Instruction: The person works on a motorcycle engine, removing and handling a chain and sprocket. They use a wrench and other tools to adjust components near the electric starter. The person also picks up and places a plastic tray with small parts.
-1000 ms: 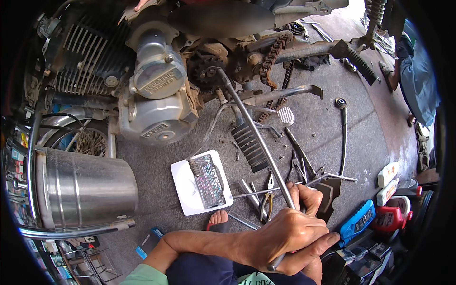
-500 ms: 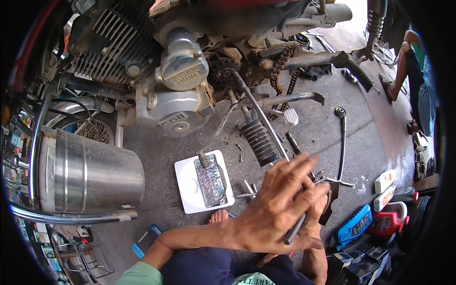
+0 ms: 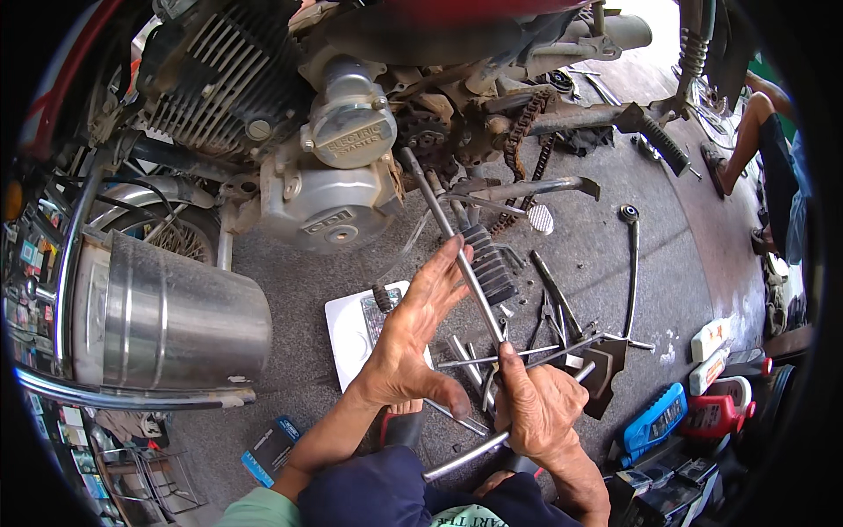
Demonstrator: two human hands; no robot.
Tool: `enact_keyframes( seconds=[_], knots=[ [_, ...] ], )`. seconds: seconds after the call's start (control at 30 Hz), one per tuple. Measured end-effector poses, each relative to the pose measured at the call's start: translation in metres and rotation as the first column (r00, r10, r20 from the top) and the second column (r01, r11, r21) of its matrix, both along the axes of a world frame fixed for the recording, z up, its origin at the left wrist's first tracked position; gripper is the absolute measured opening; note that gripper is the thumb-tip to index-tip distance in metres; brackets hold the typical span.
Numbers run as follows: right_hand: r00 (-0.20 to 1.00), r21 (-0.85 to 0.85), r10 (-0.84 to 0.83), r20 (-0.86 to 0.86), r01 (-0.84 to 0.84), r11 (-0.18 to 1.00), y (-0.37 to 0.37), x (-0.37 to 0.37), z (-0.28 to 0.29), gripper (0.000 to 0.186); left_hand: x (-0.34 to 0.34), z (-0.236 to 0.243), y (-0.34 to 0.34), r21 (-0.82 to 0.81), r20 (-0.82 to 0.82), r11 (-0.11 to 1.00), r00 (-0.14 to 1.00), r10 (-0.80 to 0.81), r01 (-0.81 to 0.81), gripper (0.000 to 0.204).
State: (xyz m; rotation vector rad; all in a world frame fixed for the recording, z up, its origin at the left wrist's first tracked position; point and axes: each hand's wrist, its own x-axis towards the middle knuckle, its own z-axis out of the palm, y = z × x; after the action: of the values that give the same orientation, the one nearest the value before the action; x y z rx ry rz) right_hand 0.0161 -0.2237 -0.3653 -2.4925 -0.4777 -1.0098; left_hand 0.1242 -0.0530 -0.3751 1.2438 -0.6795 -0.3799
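Observation:
My right hand point(image 3: 540, 404) is wrapped round the joint of a long steel T-handle wrench point(image 3: 481, 297), thumb along its shaft. The crossbar sticks out on both sides of the fist. From there the shaft slants up to the motorcycle engine, its far tip beside the silver engine cover point(image 3: 327, 206) and just left of the dark front sprocket point(image 3: 426, 132). Whether that tip touches anything, I cannot tell. My left hand point(image 3: 406, 338) is open beside the shaft, thumb spread away and fingertips close to the metal; contact is unclear.
Loose tools, including pliers point(image 3: 547, 321) and a ratchet wrench point(image 3: 632, 263), lie on the floor. A rusty chain point(image 3: 518, 149) hangs behind a rubber footpeg point(image 3: 492, 268). A white tray point(image 3: 344, 329) and steel cylinder point(image 3: 184, 312) are left; bottles point(image 3: 654, 422) right. Another person's leg point(image 3: 751, 132) shows far right.
My left hand has moved from across the right hand to the shaft's left side. The wrench's far tip has shifted left from in front of the sprocket, and its crossbar has turned.

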Motion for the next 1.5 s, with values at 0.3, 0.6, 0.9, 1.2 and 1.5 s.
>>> enact_keyframes(
  seconds=[0.3,0.6,0.9,1.2,1.5],
  knots=[
    [0.999,-0.086,-0.042,0.022,0.044,0.995,0.004,0.003,-0.006,0.042,0.001,-0.004,-0.008,-0.043,-0.027,0.998,0.998,0.052,-0.053,0.154],
    [0.997,0.044,-0.044,0.064,0.041,0.998,0.01,0.014,-0.039,0.04,0.005,-0.009,-0.006,0.022,-0.042,0.992,0.991,0.125,-0.125,0.15],
    [0.994,-0.577,-0.098,0.043,0.105,0.81,0.026,0.011,0.044,0.035,0.002,-0.017,0.009,0.26,0.529,0.858,0.809,0.257,-0.443,0.098],
    [0.936,-0.02,-0.046,-0.348,0.042,0.999,0.035,-0.004,0.007,0.05,-0.061,0.028,-0.008,0.01,0.76,0.896,0.585,0.281,-0.444,0.065],
    [0.773,0.253,0.273,-0.573,-0.15,0.956,0.019,-0.007,-0.013,0.053,-0.05,0.044,-0.026,-0.082,0.554,0.997,0.831,0.052,-0.007,0.056]
  ],
)
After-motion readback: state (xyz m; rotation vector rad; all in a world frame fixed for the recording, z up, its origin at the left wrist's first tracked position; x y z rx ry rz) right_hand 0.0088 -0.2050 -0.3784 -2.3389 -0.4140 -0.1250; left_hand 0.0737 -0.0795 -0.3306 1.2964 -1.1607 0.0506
